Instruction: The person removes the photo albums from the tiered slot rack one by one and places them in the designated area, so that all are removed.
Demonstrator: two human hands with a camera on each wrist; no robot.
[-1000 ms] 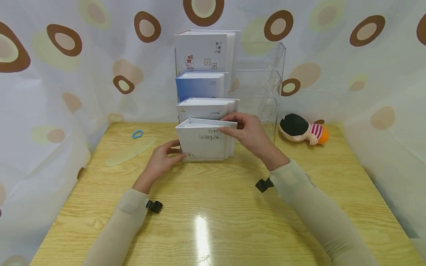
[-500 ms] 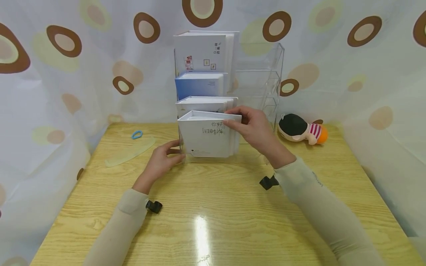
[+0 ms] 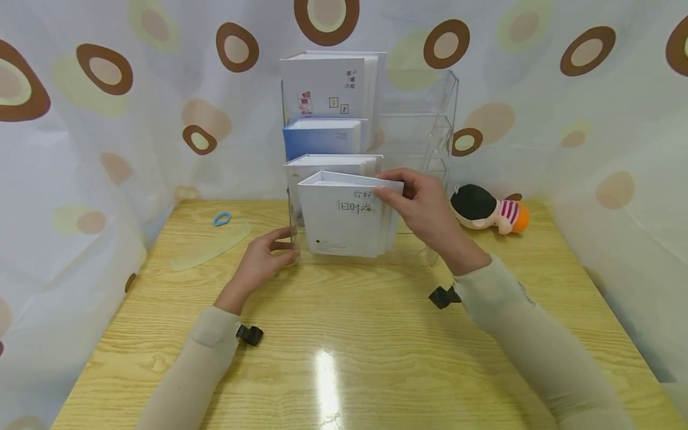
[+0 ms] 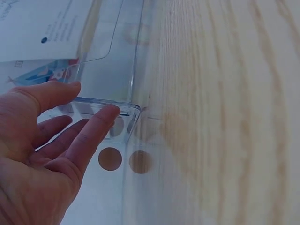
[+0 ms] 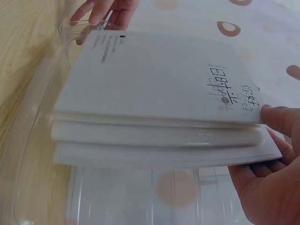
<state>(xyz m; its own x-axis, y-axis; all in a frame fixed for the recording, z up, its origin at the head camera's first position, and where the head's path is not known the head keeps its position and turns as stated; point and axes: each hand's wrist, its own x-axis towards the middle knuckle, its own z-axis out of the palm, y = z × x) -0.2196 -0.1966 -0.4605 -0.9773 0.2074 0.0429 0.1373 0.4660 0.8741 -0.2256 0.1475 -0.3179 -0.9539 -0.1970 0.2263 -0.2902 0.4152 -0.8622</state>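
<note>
My right hand [image 3: 427,206] grips a thick white book [image 3: 344,224] by its upper right corner, thumb on the front and fingers behind. Dark characters mark its cover, and it stands slightly tilted in the lowest tier of a clear acrylic book rack [image 3: 416,125]. In the right wrist view, the page edges [image 5: 154,133] face the camera. My left hand [image 3: 263,257] holds the rack's lower left corner between thumb and fingers; the left wrist view shows the thumb [image 4: 61,93] near the clear edge. Behind the held book, another white book [image 3: 333,161] is partly hidden.
A blue book [image 3: 319,138] and a tall white book [image 3: 325,83] stand in the upper tiers. A plush doll [image 3: 486,209] lies right of the rack. A blue ring [image 3: 222,218] and a pale curved strip [image 3: 209,248] lie on the wooden table [image 3: 301,358] at left.
My right hand has shifted the front white book up and to the right, away from the rack's left side, and it now leans a little. My left hand stays in place.
</note>
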